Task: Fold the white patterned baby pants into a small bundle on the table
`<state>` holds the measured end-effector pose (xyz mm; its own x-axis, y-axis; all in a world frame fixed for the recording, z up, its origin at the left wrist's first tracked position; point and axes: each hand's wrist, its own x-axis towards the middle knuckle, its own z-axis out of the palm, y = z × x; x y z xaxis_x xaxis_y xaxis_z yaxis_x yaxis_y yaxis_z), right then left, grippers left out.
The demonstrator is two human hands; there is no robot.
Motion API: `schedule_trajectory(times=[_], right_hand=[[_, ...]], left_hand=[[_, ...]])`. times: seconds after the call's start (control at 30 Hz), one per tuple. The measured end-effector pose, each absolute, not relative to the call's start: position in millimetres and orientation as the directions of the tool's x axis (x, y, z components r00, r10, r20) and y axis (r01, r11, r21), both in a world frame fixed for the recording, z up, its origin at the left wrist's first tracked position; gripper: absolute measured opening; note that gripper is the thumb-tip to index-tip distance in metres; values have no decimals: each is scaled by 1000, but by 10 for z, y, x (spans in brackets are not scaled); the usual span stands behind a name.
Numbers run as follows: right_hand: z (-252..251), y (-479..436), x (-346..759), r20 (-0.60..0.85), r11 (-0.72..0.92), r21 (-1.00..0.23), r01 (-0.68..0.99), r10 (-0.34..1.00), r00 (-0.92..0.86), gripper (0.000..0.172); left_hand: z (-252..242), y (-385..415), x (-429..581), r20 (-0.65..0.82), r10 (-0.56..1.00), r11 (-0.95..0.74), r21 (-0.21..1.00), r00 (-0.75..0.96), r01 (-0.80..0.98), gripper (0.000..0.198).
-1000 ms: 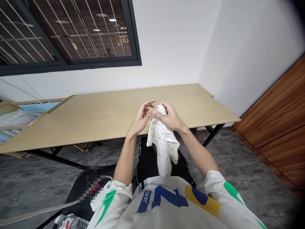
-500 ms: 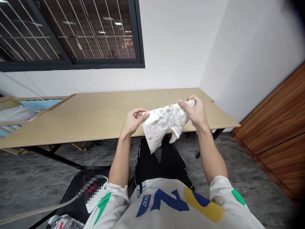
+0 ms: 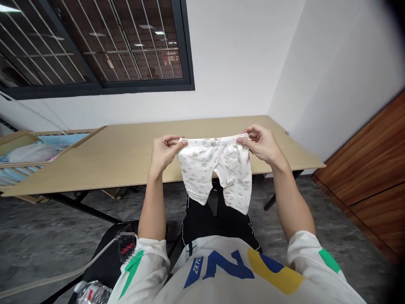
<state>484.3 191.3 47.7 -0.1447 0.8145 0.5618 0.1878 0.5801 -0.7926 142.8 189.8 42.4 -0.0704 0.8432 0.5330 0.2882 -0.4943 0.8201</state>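
A small pair of white baby pants [image 3: 198, 169] with a tiny print hangs spread out between my hands, its elastic waistband at the top and both legs pointing down. My left hand [image 3: 164, 153] pinches one end of the waistband between thumb and fingers. At the other end, my right hand [image 3: 263, 144] grips the waistband the same way. The pants hang over the near edge of the wooden table [image 3: 133, 156], and the leg ends reach down in front of my black trousers [image 3: 202, 223].
A wooden crib [image 3: 38, 169] with blue lining stands left of the table. To my left, a black chair [image 3: 104, 240] holds a plastic bottle [image 3: 93, 292], with a pale cable [image 3: 69, 273] across it. A barred window [image 3: 126, 46] and a wooden cabinet [image 3: 367, 177] stand around.
My hands have moved apart, stretching the waistband. The pants, bunched and folded before, now hang open with both legs showing.
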Motion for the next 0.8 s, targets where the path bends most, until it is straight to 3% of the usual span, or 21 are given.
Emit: schedule_trajectory(times=[0.2,0.37,0.5,0.6,0.73,0.8], right_hand=[[642,1723,4817,591,625,-761,174,778,-212,47],[1060,1588,4470,779,793,-598,118,609,-149,42],[1391,1708,4299,895,888,-435,150,444,-32,37],[1476,1877,4364,919,905,-387,178,394,-6,35],[1352,2041,4544,893,893,-413,182,436,-114,33],[1247,2058,4637,854,865,-460,199,493,-167,33]], left_hand=[[789,1682,1329,692,722,-656,680,9,326,30],[1569,1796,1302,929,360,-907,327,85,264,27],[2035,2154,1371,990,139,-962,128,32,242,29],[2019,2371,1452,972,191,-938,140,135,318,31],[1688,2377,1486,863,455,-847,343,220,405,30],[1527,2318,1451,843,500,-827,395,200,401,31]])
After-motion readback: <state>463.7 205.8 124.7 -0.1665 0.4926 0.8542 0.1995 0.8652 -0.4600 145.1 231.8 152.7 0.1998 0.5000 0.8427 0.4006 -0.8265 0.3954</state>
